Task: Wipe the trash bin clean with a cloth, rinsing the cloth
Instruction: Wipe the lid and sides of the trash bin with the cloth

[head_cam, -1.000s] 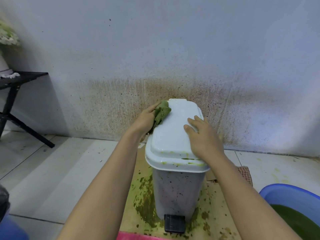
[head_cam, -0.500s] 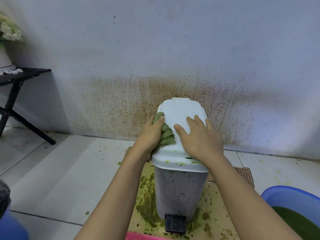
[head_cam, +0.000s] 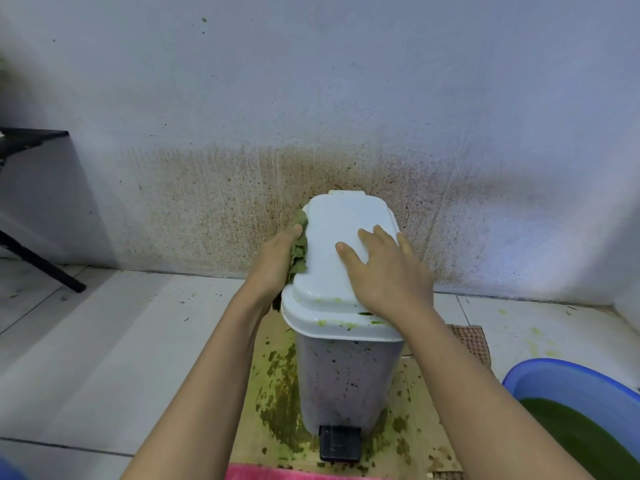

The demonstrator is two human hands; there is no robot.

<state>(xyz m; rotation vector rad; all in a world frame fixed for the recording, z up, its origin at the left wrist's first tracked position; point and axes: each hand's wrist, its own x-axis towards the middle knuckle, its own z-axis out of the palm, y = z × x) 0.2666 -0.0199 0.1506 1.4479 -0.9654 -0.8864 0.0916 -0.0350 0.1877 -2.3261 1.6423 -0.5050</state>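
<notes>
A white pedal trash bin (head_cam: 349, 379) stands against the stained wall, its lid (head_cam: 339, 237) shut and smeared with green along the front rim. My left hand (head_cam: 273, 265) grips a crumpled green cloth (head_cam: 300, 249) and holds it against the lid's left edge. Spread flat on the right half of the lid, my right hand (head_cam: 388, 271) rests with straight fingers. Dark specks dot the bin's front, and a black pedal (head_cam: 340, 442) sits at its foot.
The bin stands on a cardboard sheet (head_cam: 415, 441) splashed with green. A blue basin (head_cam: 568, 389) of green water sits at the lower right. A black table (head_cam: 31, 140) stands at the far left. White floor tiles (head_cam: 104, 341) stretch to the left.
My left hand has slid the cloth from the lid's top near the front back to its left edge. My right hand has shifted slightly right on the lid.
</notes>
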